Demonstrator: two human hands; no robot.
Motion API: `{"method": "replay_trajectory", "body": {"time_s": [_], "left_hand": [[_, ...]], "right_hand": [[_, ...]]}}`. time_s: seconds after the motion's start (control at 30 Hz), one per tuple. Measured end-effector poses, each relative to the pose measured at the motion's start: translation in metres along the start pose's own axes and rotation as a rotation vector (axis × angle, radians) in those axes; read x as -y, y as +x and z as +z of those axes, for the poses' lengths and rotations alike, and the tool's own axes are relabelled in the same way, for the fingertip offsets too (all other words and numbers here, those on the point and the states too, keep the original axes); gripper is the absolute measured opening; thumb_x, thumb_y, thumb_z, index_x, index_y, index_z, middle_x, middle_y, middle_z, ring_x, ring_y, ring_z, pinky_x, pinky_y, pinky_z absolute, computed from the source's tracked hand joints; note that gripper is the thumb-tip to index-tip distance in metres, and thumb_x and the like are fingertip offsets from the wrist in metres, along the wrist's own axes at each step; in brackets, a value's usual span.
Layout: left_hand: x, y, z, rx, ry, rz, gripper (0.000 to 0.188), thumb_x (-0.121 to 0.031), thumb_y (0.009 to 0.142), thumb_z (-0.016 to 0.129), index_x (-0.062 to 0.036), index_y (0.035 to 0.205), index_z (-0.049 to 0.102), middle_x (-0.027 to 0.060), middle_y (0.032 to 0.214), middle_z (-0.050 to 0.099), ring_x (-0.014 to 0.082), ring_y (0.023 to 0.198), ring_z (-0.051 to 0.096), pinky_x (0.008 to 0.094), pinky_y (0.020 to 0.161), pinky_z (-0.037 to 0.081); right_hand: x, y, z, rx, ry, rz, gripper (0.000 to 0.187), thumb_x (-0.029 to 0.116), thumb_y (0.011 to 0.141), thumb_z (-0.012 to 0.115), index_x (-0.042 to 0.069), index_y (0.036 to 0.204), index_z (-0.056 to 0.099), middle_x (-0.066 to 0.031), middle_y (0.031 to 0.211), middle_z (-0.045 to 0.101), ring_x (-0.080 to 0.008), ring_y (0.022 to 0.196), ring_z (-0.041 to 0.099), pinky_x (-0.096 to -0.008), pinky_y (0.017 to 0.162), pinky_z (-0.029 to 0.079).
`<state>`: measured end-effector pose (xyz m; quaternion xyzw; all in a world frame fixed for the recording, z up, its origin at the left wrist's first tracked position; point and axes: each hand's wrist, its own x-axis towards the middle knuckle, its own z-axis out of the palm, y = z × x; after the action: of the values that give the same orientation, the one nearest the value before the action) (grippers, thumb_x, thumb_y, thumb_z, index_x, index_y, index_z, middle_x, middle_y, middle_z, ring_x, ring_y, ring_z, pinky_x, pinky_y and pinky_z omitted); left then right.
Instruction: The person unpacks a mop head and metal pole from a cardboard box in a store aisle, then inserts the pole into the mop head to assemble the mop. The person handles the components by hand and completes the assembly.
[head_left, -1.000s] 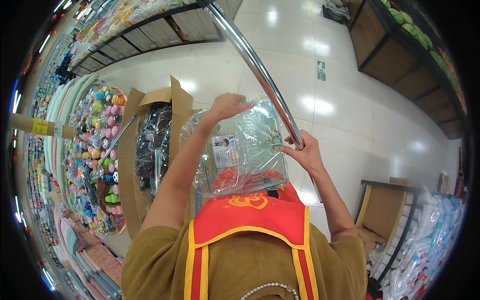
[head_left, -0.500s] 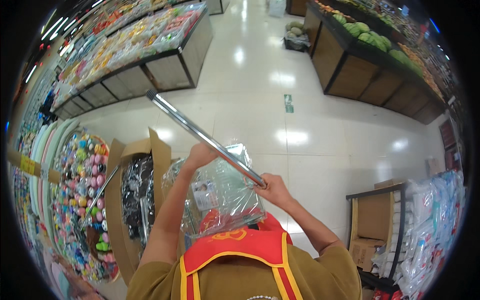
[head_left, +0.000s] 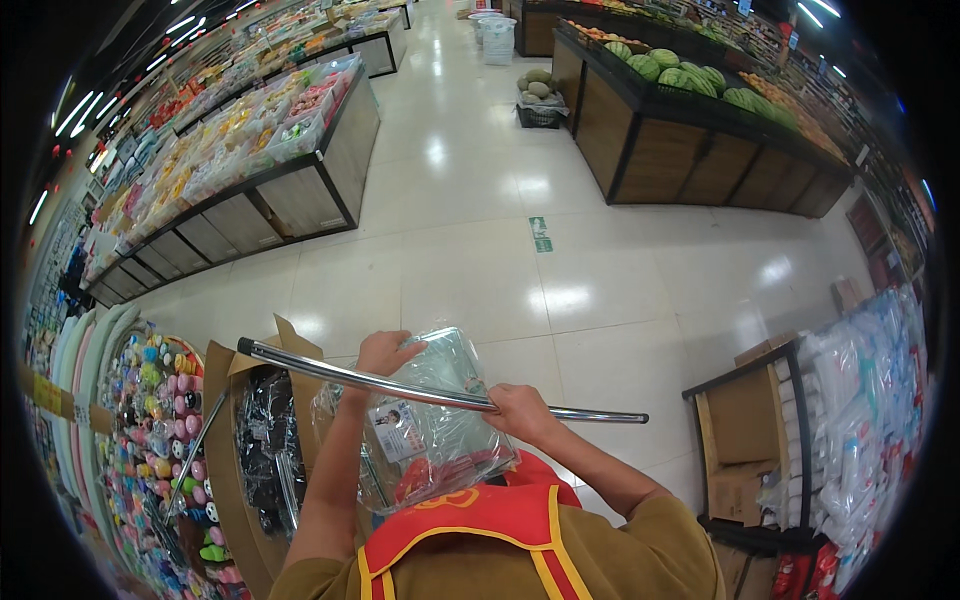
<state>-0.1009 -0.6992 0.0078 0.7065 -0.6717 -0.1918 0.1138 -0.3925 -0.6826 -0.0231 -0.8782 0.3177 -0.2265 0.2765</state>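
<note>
A shiny metal pole [head_left: 330,370] with dark ends lies crosswise in front of me, its left end farther away. My right hand [head_left: 522,412] is wrapped round it right of its middle. My left hand [head_left: 388,352] is on the pole's far side, fingers stretched toward the right and not closed round it; the pole crosses at its wrist. Beneath the pole, against my red apron, a flat pale-green package [head_left: 440,440] in clear crinkled plastic bears a paper label with a small picture [head_left: 397,430]. Its lower edge is partly hidden by my apron.
Left of me stands an opened carton [head_left: 225,440] holding black plastic-wrapped things, beside a bin of colourful toys [head_left: 170,420]. A dark-framed rack [head_left: 745,430] with plastic bags is at right. Display counters [head_left: 340,190] and watermelons [head_left: 690,75] stand beyond the tiled floor [head_left: 450,270].
The pole has swung from a steep slant to nearly level, and its right part now sticks out past my right hand. My left hand no longer sits directly behind it. The view has tilted up.
</note>
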Motion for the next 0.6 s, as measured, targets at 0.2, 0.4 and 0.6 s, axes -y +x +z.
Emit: {"method": "replay_trajectory", "body": {"time_s": [0.2,0.4,0.6], "left_hand": [[0.004,-0.006,-0.002,0.009,-0.036,-0.038,0.053,-0.053,0.081,0.058,-0.0001,0.085,0.067,0.0195,0.076,0.064,0.0367,0.077,0.063,0.0425,0.07,0.048],[0.012,-0.014,0.007,-0.078,-0.097,-0.073,0.05,-0.056,0.08,0.061,-0.0065,0.081,0.066,0.0135,0.072,0.063,0.0327,0.071,0.062,0.0397,0.066,0.048],[0.028,-0.009,0.017,-0.07,-0.027,-0.003,0.049,-0.056,0.078,0.061,-0.011,0.093,0.07,0.0176,0.081,0.066,0.0354,0.081,0.063,0.0429,0.07,0.05]], "right_hand": [[0.005,-0.006,0.019,-0.17,-0.007,0.091,0.027,0.024,0.071,0.072,0.005,0.073,0.053,-0.0136,0.072,0.059,-0.0356,0.066,0.06,-0.0438,0.057,0.048],[0.011,-0.006,0.023,-0.285,0.017,0.186,0.032,0.027,0.069,0.076,0.006,0.069,0.052,-0.0131,0.066,0.057,-0.0343,0.061,0.059,-0.0425,0.053,0.046],[0.003,-0.003,0.024,-0.371,0.044,0.154,0.033,0.021,0.064,0.078,0.005,0.064,0.048,-0.0136,0.061,0.053,-0.0334,0.055,0.055,-0.0401,0.05,0.044]]}}
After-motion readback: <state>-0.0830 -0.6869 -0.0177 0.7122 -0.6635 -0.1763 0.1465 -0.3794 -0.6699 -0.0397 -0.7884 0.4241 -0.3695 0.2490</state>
